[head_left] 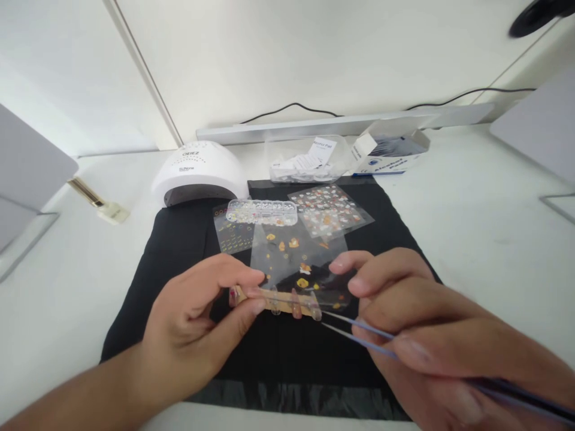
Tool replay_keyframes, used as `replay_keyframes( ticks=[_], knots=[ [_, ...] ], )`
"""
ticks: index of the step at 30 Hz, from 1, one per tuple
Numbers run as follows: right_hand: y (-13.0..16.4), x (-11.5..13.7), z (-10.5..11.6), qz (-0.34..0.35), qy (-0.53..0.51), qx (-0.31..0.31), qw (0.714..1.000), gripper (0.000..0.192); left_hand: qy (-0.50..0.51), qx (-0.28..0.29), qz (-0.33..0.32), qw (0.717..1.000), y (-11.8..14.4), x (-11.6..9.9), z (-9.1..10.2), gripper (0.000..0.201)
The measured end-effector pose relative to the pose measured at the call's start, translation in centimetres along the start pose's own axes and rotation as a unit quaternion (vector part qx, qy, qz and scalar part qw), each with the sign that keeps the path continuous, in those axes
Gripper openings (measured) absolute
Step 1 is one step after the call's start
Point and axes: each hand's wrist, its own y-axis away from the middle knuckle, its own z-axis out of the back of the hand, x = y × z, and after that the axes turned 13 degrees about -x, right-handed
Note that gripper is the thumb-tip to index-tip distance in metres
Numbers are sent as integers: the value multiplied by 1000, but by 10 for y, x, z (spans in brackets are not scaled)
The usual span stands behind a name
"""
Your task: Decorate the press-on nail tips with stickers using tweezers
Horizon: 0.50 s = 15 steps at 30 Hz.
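Note:
My left hand (206,317) pinches a flat wooden stick (287,299) between thumb and forefinger, above a black cloth. Several false nails are fixed across the stick: a pinkish one (296,303) sits between two clear ones, and another with a dark red spot (233,296) is by my left fingers. In my right hand (404,323) is a pair of tweezers (372,340), its tips slightly apart beside the clear nail (315,307) at the stick's right end. Whether the tips hold anything is too small to tell. Behind the stick lies a clear sticker sheet (287,257) with orange and yellow figures.
A clear compartment case (263,212) of small gems rests on the black cloth (179,287) near two more sticker sheets. Behind are a white nail lamp (202,170), a plastic tub (309,164) of packets and an alcohol pad box (390,149). A polish bottle (112,212) lies left.

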Motion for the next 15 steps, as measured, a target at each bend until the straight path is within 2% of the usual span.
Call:
replay_keyframes(
  ticks=[3,7,11,13,15],
  knots=[
    [-1,-4,7,-17,-21,42,999,19,19,-27,38,999,-1,-3,-1,30],
    [-4,-3,8,-20,-27,7,999,15,40,-60,101,992,-6,-7,-4,29],
    [-7,-3,2,-27,-20,-22,999,9,51,-62,156,984,-10,-8,-4,25],
    [-7,-3,2,-32,-20,-29,999,10,50,-56,152,986,-10,-7,-4,24],
    [-7,-3,3,-37,-27,-23,999,11,25,-44,116,992,-7,-5,-2,25]
  ],
)
